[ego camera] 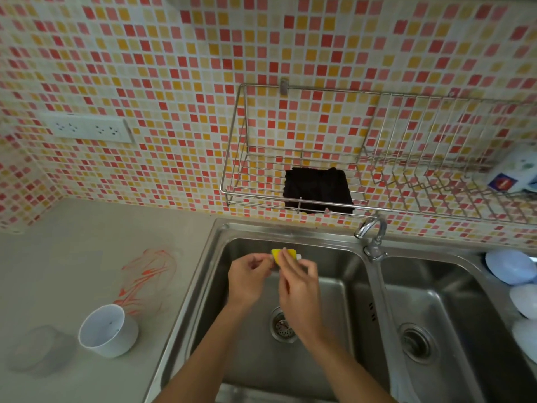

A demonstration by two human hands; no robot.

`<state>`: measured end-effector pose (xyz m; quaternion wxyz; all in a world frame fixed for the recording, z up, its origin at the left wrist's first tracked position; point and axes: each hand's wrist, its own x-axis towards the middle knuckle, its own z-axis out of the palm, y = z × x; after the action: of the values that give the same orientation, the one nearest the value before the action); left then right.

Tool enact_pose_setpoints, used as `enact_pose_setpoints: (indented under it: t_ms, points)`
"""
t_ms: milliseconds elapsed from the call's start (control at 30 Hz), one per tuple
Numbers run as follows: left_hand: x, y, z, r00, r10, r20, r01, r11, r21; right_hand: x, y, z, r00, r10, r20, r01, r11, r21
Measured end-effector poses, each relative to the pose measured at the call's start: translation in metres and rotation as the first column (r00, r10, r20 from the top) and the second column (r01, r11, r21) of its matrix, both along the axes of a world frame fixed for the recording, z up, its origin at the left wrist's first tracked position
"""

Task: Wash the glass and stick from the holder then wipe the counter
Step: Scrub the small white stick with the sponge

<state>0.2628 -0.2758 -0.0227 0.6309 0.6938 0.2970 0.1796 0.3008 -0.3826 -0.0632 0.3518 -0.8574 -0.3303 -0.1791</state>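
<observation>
Over the left sink basin [328,289], my left hand [250,282] and my right hand [299,286] meet. My right hand's fingers curl over a yellow sponge [276,254]. A small white tip of the stick [298,255] pokes out beside the sponge; my left hand pinches its other end, mostly hidden. On the counter at the left, a white holder cup [109,334] stands tilted. A clear glass [40,351] stands blurred beside it. Red streaks [145,282] stain the counter behind the cup.
A black cloth [318,193] lies in the wire rack [232,158] on the tiled wall. The faucet [373,232] stands between the two basins. Pale blue dishes [508,266] sit at the right edge and a bottle [513,171] in the rack. A wall socket [87,129] is at the left.
</observation>
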Motion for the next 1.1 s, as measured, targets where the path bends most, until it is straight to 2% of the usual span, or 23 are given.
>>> enact_pose_setpoints:
  t_ms: [133, 233, 367, 533, 567, 633, 733, 867, 967, 1100]
  points:
    - [0.006, -0.006, 0.001, 0.999, 0.003, -0.036, -0.003, 1.000, -0.016, 0.015, -0.010, 0.001, 0.990, -0.126, -0.064, 0.128, 0.991, 0.039]
    - [0.009, -0.008, 0.003, 0.998, 0.021, -0.051, -0.024, 0.997, -0.069, 0.012, -0.014, 0.000, 0.997, -0.038, 0.060, 0.040, 0.999, -0.019]
    - [0.010, -0.012, 0.007, 0.995, 0.031, -0.096, -0.042, 0.993, -0.114, 0.019, -0.019, -0.001, 0.994, -0.109, 0.027, 0.109, 0.994, 0.010]
    - [0.006, -0.009, 0.008, 0.991, -0.024, -0.130, -0.004, 0.978, -0.210, 0.024, -0.019, 0.002, 0.981, -0.057, 0.188, 0.061, 0.998, -0.011]
    - [0.005, -0.008, 0.007, 0.990, -0.042, -0.131, 0.017, 0.982, -0.189, 0.029, -0.020, 0.004, 0.977, -0.043, 0.207, 0.049, 0.999, -0.023]
    - [0.005, -0.005, 0.003, 0.986, -0.077, -0.149, 0.081, 0.996, 0.023, 0.038, -0.021, 0.006, 0.976, -0.008, 0.216, 0.021, 0.998, -0.059]
    - [0.004, 0.002, 0.006, 0.980, -0.164, -0.111, 0.192, 0.923, 0.332, 0.045, -0.022, 0.013, 0.972, 0.075, 0.221, -0.044, 0.989, -0.140]
    - [0.009, 0.007, 0.008, 0.962, -0.252, -0.109, 0.273, 0.839, 0.471, 0.057, -0.025, 0.023, 0.955, 0.138, 0.262, -0.093, 0.980, -0.176]
    - [0.015, 0.004, 0.008, 0.983, -0.167, -0.073, 0.182, 0.896, 0.405, 0.051, -0.021, 0.019, 0.987, 0.009, 0.163, 0.003, 0.997, -0.075]
    - [0.018, 0.000, 0.008, 0.991, -0.129, -0.030, 0.132, 0.973, 0.191, 0.025, -0.013, 0.007, 0.995, 0.003, 0.101, 0.002, 0.999, -0.044]
